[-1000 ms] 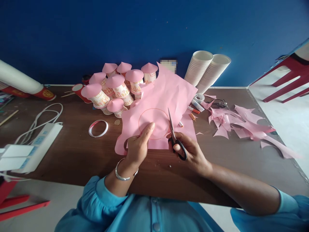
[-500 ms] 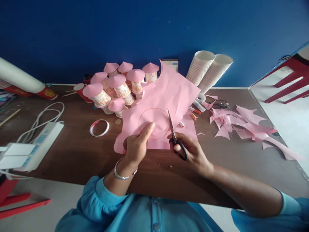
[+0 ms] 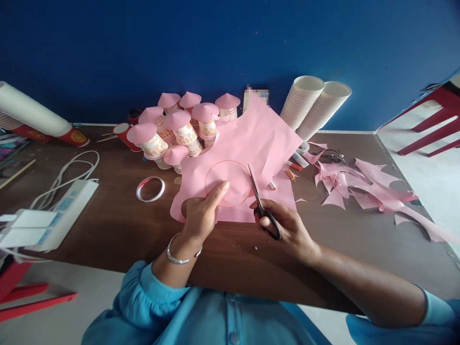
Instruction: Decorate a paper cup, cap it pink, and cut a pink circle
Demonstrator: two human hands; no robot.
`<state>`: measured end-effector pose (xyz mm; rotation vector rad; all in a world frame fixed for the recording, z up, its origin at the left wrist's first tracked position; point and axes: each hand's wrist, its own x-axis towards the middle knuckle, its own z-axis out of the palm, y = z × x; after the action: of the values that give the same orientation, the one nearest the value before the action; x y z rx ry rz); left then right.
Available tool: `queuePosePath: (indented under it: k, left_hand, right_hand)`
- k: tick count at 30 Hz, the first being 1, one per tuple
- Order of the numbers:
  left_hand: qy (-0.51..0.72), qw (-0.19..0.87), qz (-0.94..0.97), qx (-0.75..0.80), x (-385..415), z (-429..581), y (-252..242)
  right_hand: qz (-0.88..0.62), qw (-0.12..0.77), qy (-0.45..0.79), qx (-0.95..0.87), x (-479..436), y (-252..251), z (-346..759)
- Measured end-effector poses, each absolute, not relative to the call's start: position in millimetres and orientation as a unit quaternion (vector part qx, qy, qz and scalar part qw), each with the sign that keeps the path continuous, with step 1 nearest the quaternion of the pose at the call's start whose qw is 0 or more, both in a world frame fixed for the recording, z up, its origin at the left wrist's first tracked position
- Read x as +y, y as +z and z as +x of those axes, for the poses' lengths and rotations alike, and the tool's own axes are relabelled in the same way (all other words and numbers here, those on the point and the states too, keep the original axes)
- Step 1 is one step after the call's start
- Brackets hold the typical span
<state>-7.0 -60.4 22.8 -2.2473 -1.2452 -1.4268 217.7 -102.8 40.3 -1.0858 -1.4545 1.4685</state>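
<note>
A large pink paper [image 3: 247, 139] with a drawn orange circle is pinched at its lower left by my left hand [image 3: 203, 211], thumb on top near the circle. My right hand [image 3: 283, 225] is closed round the black handles of the scissors [image 3: 256, 189]. Their blades point up and away, close together, along the right side of the circle. Another pink sheet [image 3: 289, 194] lies beneath on the table. Behind, to the left, stand several decorated paper cups [image 3: 185, 134] with pink cone tops.
Tall stacks of white cups [image 3: 302, 103] lean at the blue wall. Pink scraps [image 3: 359, 184] lie at the right, near markers [image 3: 300, 159]. At the left are a tape roll [image 3: 150, 189] and a white power strip [image 3: 64, 215] with cables. A red stool [image 3: 436, 115] stands beyond the table.
The held pink paper and both hands have shifted only slightly. The view has moved a little, so the things on the table appear further right.
</note>
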Motion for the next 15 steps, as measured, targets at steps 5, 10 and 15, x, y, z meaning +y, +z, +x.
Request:
queuePosePath:
  k: [5,10,15]
  left_hand:
    - [-0.467,0.0,-0.746,-0.475,-60.4,-13.4,6.5]
    - [-0.473,-0.07,-0.733,-0.484,-59.4,-19.3,-7.4]
    - [-0.509,-0.114,-0.701,-0.486,-58.7,-16.1,-6.8]
  right_hand:
    - [-0.427,0.392,0.585,-0.568,-103.2,39.2,218.0]
    - [-0.429,0.388,0.585,-0.568,-103.6,39.7,218.6]
    - [-0.429,0.384,0.585,-0.571,-104.2,40.0,218.7]
